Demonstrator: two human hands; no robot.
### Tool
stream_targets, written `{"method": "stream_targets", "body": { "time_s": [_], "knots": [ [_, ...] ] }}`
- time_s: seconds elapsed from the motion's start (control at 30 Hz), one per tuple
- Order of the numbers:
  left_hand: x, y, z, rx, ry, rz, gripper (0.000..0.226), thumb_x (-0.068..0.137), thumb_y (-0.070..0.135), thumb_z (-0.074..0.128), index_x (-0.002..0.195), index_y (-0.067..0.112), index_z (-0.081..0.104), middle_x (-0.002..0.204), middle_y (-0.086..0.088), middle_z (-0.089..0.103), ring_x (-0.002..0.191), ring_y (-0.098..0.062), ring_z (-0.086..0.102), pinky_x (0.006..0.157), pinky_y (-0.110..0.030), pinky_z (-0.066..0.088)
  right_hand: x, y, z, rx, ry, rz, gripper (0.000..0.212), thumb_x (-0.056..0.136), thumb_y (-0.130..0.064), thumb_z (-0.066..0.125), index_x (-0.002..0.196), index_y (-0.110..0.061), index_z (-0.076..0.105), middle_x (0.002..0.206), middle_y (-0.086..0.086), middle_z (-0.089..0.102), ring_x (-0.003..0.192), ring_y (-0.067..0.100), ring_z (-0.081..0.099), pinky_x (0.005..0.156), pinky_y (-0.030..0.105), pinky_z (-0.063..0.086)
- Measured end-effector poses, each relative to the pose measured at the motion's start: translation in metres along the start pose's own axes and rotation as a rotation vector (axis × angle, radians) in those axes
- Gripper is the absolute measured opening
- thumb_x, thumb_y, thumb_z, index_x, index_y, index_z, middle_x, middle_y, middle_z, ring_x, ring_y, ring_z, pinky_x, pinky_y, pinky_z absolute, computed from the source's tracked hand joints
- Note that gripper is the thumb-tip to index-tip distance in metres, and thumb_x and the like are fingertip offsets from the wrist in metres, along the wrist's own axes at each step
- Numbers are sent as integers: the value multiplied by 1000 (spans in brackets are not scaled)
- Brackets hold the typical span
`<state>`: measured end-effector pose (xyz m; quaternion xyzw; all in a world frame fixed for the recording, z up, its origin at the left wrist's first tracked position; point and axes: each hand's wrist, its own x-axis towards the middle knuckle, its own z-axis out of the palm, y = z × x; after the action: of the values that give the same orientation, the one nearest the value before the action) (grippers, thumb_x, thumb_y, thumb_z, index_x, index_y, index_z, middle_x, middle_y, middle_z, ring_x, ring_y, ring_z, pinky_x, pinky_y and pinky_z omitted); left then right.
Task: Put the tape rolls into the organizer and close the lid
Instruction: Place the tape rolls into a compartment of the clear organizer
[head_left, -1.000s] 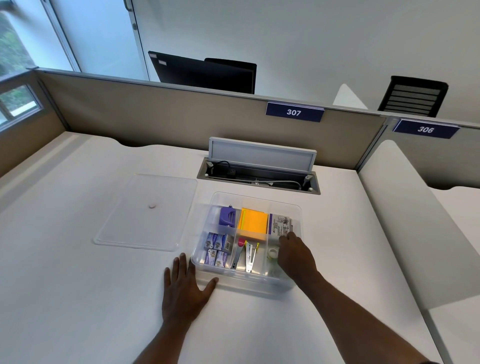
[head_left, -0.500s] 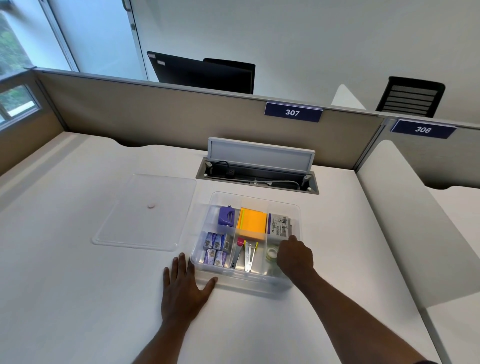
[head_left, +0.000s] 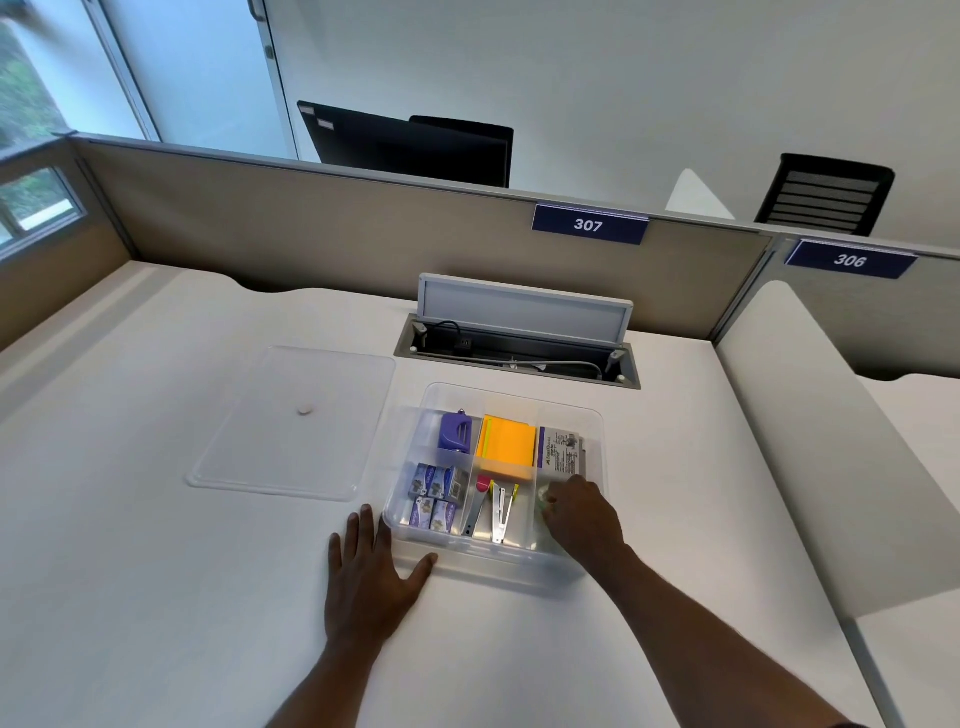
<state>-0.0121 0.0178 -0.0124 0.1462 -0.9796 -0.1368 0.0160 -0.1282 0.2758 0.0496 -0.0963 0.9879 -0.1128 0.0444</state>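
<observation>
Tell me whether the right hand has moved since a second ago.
Barely: the right hand stays in the organizer's near-right compartment, over the tape roll, just below the printed packet.

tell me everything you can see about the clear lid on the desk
The lid is a clear, frosted-looking plastic sheet, rectangular with rounded corners and a shallow raised rim. A small pale round knob sits near its middle. It lies flat on the white desk, left of the open organizer, its right edge close beside the organizer's left wall. It is off the organizer, and neither hand touches it; the left hand rests flat on the desk nearer the person.
</observation>
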Motion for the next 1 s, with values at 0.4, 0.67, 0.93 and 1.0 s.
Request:
{"method": "stream_targets", "body": {
  "time_s": [0.4,0.67,0.93,1.0],
  "knots": [
    [1,-1,1,3,6,5,93,79,79,29,143,12,35,155,-15,29,145,-30,22,118,-49,19,6,-3,-4,-52,-67,11,30,83,-39,59,104,-19,64,108,6,65,97,26,66,81,35,54],
    [0,0,0,11,4,-2,94,78,80,25,144,14,34,158,-13,23,147,-28,17,120,-47,13,10,-6,-4,-78,-123,26,29,81,-37,60,104,-18,65,109,6,67,97,27,66,82,35,53],
    [0,0,-1,25,2,-3,93,78,79,28,142,12,38,155,-14,29,145,-29,23,119,-48,18,-1,-5,1,-73,-47,-3,27,86,-42,55,103,-23,65,107,4,62,93,26,68,80,36,55],
    [0,0,0,28,0,-2,93,78,79,29,142,11,38,155,-14,29,145,-29,23,119,-49,18,-2,-6,1,-57,-56,2,32,85,-46,57,104,-22,64,108,4,62,94,25,68,80,37,55]
  ]
}}
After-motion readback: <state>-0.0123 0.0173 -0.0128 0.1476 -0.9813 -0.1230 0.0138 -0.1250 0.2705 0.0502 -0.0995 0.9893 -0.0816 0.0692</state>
